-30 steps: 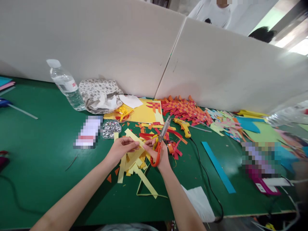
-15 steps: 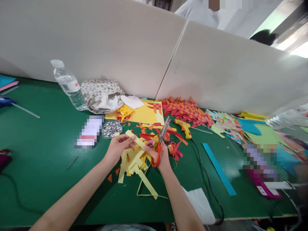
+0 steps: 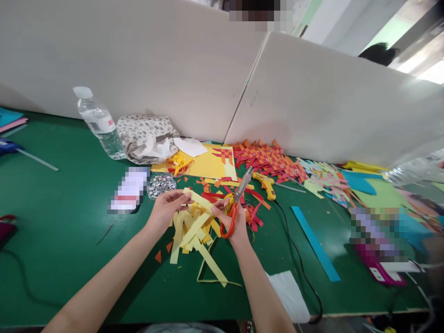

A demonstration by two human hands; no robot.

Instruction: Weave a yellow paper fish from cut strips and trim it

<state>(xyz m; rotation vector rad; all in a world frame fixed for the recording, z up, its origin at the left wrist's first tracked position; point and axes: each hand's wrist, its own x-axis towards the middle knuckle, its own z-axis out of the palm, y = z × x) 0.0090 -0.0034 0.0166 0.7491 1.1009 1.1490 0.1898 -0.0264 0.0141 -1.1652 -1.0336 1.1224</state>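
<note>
My left hand (image 3: 169, 209) pinches one end of a pale yellow paper strip (image 3: 199, 200) between thumb and fingers. My right hand (image 3: 231, 221) is closed on the other end of this strip and also carries a pair of scissors (image 3: 229, 224). Their red and yellow handles hang on the fingers, with the blades pointing up and away. Below the hands lies a loose heap of yellow paper strips (image 3: 192, 232). Red and orange paper scraps (image 3: 255, 217) lie just beyond my right hand, partly hidden by it.
A yellow glue gun (image 3: 265, 183) with a black cord lies right of the scissors, near woven paper fish (image 3: 267, 162). A water bottle (image 3: 102, 125), a phone (image 3: 130, 189) and a bag of googly eyes (image 3: 162, 186) are at left. A blue strip (image 3: 315, 243) lies right.
The scissors and my right hand have shifted slightly right. My left hand has moved a little left, and the strip now bows between the hands. The person behind the partition has moved left.
</note>
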